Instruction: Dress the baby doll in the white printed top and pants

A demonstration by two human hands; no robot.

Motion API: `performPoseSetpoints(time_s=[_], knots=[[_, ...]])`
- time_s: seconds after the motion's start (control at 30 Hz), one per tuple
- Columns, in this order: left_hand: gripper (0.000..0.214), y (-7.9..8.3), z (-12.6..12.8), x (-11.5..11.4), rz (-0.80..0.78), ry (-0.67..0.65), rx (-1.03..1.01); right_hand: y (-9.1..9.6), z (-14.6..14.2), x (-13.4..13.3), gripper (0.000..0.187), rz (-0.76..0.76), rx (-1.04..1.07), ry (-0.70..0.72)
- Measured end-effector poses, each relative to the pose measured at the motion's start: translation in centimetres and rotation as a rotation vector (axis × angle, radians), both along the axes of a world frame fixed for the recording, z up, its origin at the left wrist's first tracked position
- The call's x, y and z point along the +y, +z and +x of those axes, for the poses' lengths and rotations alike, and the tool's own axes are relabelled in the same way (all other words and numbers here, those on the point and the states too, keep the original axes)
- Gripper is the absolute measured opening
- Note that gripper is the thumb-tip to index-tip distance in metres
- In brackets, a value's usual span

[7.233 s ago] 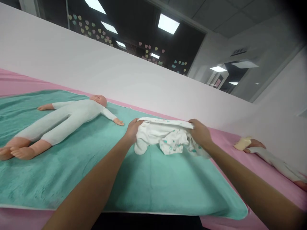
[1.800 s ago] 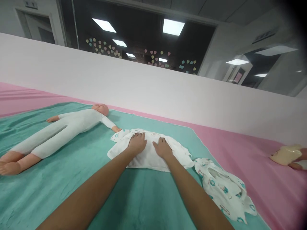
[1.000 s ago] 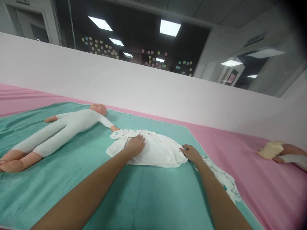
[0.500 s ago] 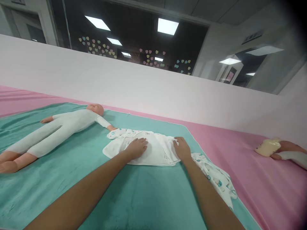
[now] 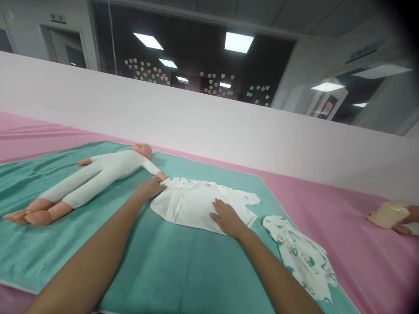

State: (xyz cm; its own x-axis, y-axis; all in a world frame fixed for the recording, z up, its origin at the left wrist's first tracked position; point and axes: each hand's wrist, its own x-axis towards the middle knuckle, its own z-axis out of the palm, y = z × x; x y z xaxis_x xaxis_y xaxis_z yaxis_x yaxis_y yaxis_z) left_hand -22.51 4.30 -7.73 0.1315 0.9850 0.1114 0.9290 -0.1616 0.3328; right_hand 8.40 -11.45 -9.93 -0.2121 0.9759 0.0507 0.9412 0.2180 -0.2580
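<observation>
A white baby garment (image 5: pixel 193 201) with small teal prints lies spread flat on a teal mat (image 5: pixel 183 266). My right hand (image 5: pixel 227 218) rests flat on the garment's near right part, fingers stretched out. My left hand (image 5: pixel 149 187) reaches to the garment's left end, at its sleeve, right beside the doll's outstretched hand; its fingers look pinched on the cloth edge. A baby doll (image 5: pixel 98 172) in a white bodysuit lies on its back at the left of the mat.
A second printed garment (image 5: pixel 303 255) lies crumpled at the mat's right corner. The mat sits on a pink sheet (image 5: pixel 327 205) backed by a white wall panel (image 5: pixel 196 117). At the far right another person's hand (image 5: pixel 406 221) holds a cream object (image 5: pixel 388 213).
My left hand has slid from the garment's middle out to its left sleeve end. My right hand has moved back onto the garment's near right part. The garment now lies spread wider.
</observation>
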Motion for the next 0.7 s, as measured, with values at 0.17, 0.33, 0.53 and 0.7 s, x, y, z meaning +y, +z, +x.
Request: performPoseSetpoints(time_s=[0.17,0.33,0.53,0.7], knots=[[0.021,0.6,0.7,-0.8,0.22,0.139,-0.188,0.1,-0.2,-0.1,0.062,-0.007,0.0,-0.017],[0.028,1.3,2.1,-2.2,0.568,0.258,-0.262,0.1,-0.3,-0.2,0.062,0.009,-0.02,-0.014],[0.032,-0.4,3.0,-1.9,0.407,-0.129,-0.048,0.2,-0.6,-0.2,0.059,0.054,-0.021,-0.015],[0.032,-2.0,2.5,-1.9,0.158,-0.285,0.074,0.1,-1.7,-1.3,0.053,0.028,0.192,0.009]])
